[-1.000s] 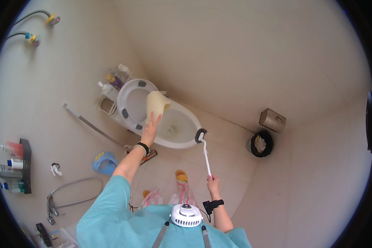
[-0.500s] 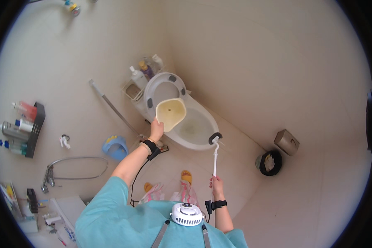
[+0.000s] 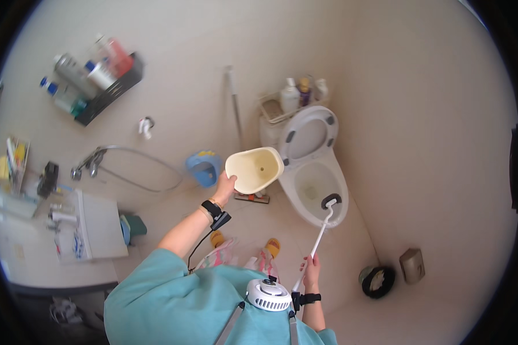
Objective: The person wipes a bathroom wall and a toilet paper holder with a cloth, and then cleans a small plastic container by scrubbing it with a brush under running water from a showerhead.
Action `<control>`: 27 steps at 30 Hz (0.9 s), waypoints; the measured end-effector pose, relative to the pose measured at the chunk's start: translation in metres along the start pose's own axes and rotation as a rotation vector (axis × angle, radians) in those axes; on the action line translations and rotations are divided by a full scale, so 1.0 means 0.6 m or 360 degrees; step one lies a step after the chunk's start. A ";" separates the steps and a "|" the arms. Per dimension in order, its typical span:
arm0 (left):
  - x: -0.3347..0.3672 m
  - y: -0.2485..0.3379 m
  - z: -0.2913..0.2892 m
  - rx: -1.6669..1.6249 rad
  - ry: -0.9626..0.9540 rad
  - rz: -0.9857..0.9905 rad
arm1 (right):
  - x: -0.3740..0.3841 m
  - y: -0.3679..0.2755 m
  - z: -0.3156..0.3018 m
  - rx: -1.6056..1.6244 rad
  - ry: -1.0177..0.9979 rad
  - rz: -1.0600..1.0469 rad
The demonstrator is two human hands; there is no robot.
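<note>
My left hand (image 3: 225, 188) grips the near left rim of a cream plastic tub (image 3: 246, 173), tilted so its inside shows, with a small dark spot at the bottom. The tub hangs in the air just left of the white toilet (image 3: 287, 194). In my right hand (image 3: 311, 270) is the white handle of a toilet brush (image 3: 320, 237). Its dark curved head (image 3: 331, 200) is at the front right of the bowl; whether it touches the rim cannot be told. The toilet lid (image 3: 312, 137) stands raised.
Bottles (image 3: 290, 96) sit in a rack on the tank. Behind the tub are a blue child's potty (image 3: 204, 168) and a floor squeegee (image 3: 236, 109). A bin with a black liner (image 3: 377, 282) stands at the right wall. At left are a shower hose (image 3: 149, 154) and a white cabinet (image 3: 105, 227).
The view has turned leftward. My left hand has carried the tub left, away from the toilet. The brush head has shifted from the bowl's front edge further over the bowl.
</note>
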State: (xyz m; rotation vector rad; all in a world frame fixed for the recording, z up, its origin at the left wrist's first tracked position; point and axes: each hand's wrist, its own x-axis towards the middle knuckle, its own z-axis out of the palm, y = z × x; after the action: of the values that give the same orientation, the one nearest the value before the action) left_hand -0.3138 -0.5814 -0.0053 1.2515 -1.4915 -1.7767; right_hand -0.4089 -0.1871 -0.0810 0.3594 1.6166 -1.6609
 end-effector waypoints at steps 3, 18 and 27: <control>-0.022 -0.021 -0.082 -0.0070 0.0181 -0.0097 | -0.037 -0.037 0.058 -0.0108 -0.0265 -0.0044; 0.052 -0.177 -0.414 -0.0507 0.0220 -0.0766 | -0.091 -0.009 0.432 -0.1583 -0.0908 -0.0336; 0.078 -0.147 -0.450 -0.0610 -0.0028 -0.0413 | -0.054 0.071 0.630 -0.1383 -0.1195 0.0226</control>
State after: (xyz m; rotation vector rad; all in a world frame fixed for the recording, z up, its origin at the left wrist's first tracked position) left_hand -0.0834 -0.7267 -0.0979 1.2701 -0.9633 -2.1199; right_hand -0.2418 -0.5267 -0.0320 -0.5218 1.4822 -0.7028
